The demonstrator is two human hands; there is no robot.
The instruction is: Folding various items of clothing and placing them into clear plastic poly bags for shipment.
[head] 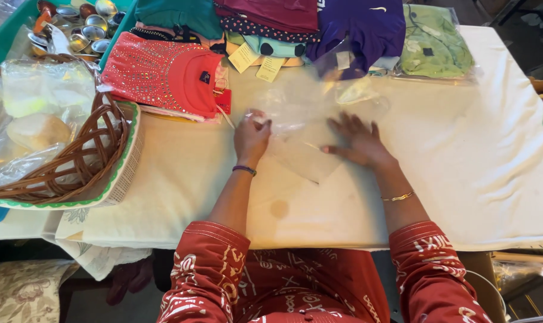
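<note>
Fingers of left hand [252, 134] pinch the clear plastic bag [301, 128] at its left edge; right hand [358, 140] lies flat, splayed, pressing it onto the white table cloth [463, 167]. Looks light, limp, slippery; grip edges. Folded garments [164, 75] crowd the far side, basket [74, 161] left; open room right.

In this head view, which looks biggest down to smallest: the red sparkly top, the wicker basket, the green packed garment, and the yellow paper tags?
1. Wicker basket, though it sits nearer the camera, so that may flatter it.
2. Red sparkly top.
3. Green packed garment, partly cut off by the frame edge, so its place below the top is unsure.
4. Yellow paper tags, clearly smallest.
</note>
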